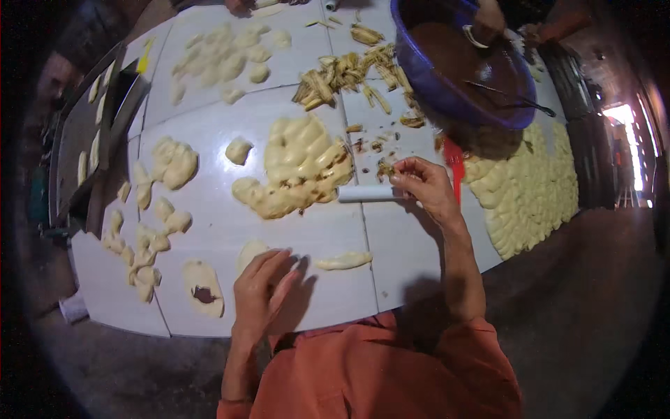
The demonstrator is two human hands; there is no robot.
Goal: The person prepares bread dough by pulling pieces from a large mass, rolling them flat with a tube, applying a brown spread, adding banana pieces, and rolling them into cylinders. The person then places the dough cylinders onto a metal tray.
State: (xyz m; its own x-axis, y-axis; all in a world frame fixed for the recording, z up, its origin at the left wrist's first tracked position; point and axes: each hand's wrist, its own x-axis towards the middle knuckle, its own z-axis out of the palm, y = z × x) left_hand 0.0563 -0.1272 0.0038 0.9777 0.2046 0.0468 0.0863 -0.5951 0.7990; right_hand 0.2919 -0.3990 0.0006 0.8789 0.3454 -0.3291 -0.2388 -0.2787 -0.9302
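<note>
My right hand [427, 187] is closed in a pinch over the table, with a small brownish-yellow scrap [385, 168] at its fingertips. Below that hand lies a white rolling pin [370, 193], partly hidden by my wrist. My left hand [264, 288] hovers low with loosely bent fingers apart, holding nothing visible. Just beyond it a flat dough piece [252, 251] is partly covered. To its left rests a flattened oval of dough [195, 274] with dark brown filling on it; to its right is a long, closed dough roll [344, 261].
Floury dough lumps [307, 150] fill the middle, and more lie left. Brownish-yellow strips [349, 75] are heaped farther back. A blue basin [412, 70] of brown mixture has another person's hand [488, 21] over it. Dough covers the right end; a tray [73, 150] stands left.
</note>
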